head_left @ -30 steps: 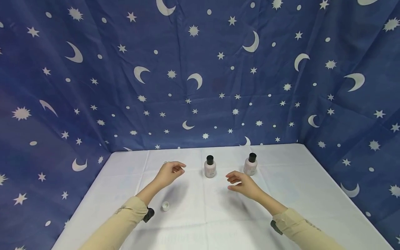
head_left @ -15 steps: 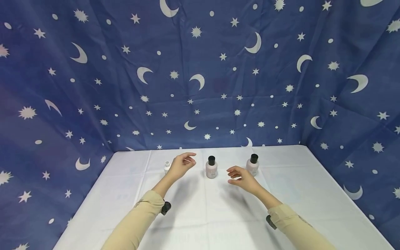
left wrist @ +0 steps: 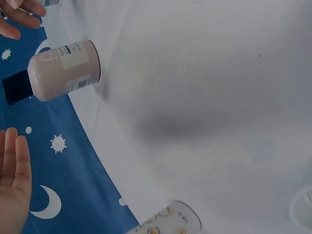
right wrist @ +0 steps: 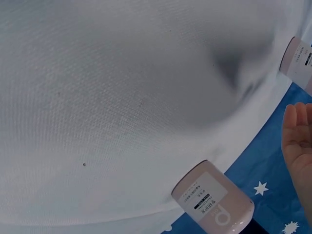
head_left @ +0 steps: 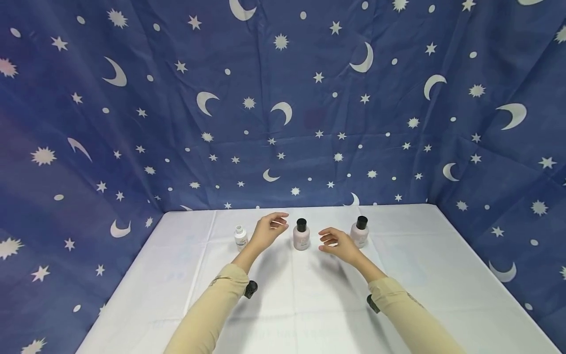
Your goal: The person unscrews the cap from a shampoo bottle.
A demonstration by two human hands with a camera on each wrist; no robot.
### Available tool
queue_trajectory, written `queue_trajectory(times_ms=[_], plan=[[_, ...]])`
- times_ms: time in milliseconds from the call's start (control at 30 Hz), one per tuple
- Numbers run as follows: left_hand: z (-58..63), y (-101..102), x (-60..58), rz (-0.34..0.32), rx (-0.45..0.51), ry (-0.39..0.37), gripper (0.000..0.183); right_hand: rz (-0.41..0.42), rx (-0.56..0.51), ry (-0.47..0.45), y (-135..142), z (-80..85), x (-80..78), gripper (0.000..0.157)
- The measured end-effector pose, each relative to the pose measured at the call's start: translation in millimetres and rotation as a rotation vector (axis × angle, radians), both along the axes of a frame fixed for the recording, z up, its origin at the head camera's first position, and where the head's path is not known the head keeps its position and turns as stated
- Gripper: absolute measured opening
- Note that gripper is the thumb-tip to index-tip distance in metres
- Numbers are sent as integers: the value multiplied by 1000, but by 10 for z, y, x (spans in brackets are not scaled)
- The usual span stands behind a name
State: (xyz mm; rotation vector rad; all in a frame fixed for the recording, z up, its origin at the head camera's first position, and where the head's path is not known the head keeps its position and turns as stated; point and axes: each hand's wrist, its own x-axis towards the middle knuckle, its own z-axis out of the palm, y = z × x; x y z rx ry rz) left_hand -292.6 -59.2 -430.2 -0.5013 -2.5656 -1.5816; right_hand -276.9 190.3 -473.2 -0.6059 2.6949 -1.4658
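Pink bottles (head_left: 301, 240): smooth, glossy, plastic-looking
Black caps (head_left: 301, 225): smooth, plastic-looking
White bottle (head_left: 240, 239): smooth, plastic-looking, printed
Tablecloth (head_left: 424, 280): matt cloth, finely woven, creased
Curtain (head_left: 305, 91): matt printed cloth, softly wrinkled
Sleeves (head_left: 210, 309): matt cloth

White-clothed table (head_left: 442, 280) under two pink bottles (head_left: 301, 239) (head_left: 359, 237), one white bottle (head_left: 240, 238), one round cap (left wrist: 298, 212).
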Motion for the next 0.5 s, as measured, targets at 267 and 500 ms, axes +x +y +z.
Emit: queue_trajectory(times_ms=[267, 500], plan=[[-89, 86, -112, -19, 8, -38, 38, -30, 11, -46, -46, -121, -83, 41], [-86, 142, -223, -64, 64, -95, 44, -39, 28, -37, -113, -117, -202, 44]])
